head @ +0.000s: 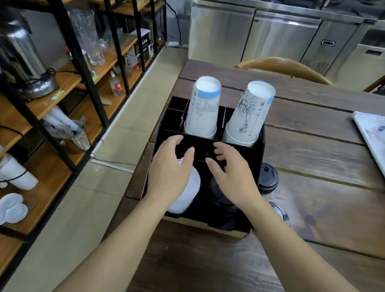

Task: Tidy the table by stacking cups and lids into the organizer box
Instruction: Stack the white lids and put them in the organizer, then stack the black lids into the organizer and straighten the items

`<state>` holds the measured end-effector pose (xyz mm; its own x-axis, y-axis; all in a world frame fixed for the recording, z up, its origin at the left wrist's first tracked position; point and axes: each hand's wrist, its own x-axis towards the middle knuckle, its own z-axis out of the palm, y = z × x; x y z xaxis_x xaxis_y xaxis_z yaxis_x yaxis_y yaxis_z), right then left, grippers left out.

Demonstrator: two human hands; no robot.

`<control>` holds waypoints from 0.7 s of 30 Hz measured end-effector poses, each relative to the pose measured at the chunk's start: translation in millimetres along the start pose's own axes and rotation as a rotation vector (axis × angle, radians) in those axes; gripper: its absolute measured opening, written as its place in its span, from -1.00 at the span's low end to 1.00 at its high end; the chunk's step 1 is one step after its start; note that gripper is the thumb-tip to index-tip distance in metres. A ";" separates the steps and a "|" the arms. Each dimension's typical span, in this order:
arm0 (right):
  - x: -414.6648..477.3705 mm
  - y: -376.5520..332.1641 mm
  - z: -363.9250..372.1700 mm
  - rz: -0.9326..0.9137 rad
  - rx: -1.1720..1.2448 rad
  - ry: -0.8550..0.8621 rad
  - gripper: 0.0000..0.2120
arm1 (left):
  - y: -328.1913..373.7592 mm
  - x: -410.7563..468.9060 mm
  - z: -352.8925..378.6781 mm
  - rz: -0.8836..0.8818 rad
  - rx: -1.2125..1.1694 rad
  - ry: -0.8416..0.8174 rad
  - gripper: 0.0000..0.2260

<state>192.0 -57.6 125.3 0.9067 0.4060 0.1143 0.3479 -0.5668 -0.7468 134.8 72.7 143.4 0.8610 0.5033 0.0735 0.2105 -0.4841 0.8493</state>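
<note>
Both hands hover spread-fingered and empty over the organizer box point(257, 150) — left hand point(169, 169) above the white lids point(188, 193), right hand point(233, 177) above the black lids point(220, 204) — light, slippery plastic, probably best pinched at the rims

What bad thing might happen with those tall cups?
The right cup stack leans in the organizer box; a bump from the right hand might tip it. Two black lids lie outside the box and may get forgotten.
</note>
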 end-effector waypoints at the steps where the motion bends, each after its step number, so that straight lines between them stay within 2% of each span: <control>1: -1.3 5.4 -9.6 -0.004 0.007 0.046 -0.56 | 13.3 -2.6 6.1 0.074 -0.001 -0.001 -0.60; 4: -7.1 28.0 -41.5 0.022 0.029 0.179 -0.57 | 44.9 -15.9 35.4 0.232 0.040 -0.062 -0.59; 7: -19.7 59.1 -72.5 0.088 0.058 0.259 -0.58 | 57.3 -36.2 77.1 0.326 0.112 -0.250 -0.54; 9: -30.6 81.9 -88.1 0.151 0.017 0.242 -0.56 | 57.3 -51.2 106.3 0.326 0.163 -0.393 -0.50; 11: -40.8 106.9 -96.8 0.237 -0.014 0.172 -0.53 | 56.6 -68.4 135.5 0.208 0.172 -0.513 -0.47; 14: -55.2 144.1 -97.5 0.384 0.026 -0.003 -0.45 | 49.5 -92.3 177.0 -0.116 0.090 -0.581 -0.43; 18: -71.7 183.9 -87.2 0.530 0.126 -0.217 -0.34 | 31.8 -102.3 211.9 -0.472 0.036 -0.474 -0.40; 21: -76.9 200.4 -81.4 0.552 0.072 -0.331 -0.34 | 26.4 -102.1 221.5 -0.613 -0.015 -0.355 -0.40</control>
<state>211.3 -260.7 20.1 0.8224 0.2746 -0.4982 -0.1755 -0.7107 -0.6813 155.1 -150.0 42.5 0.6889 0.4172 -0.5928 0.7013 -0.1766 0.6907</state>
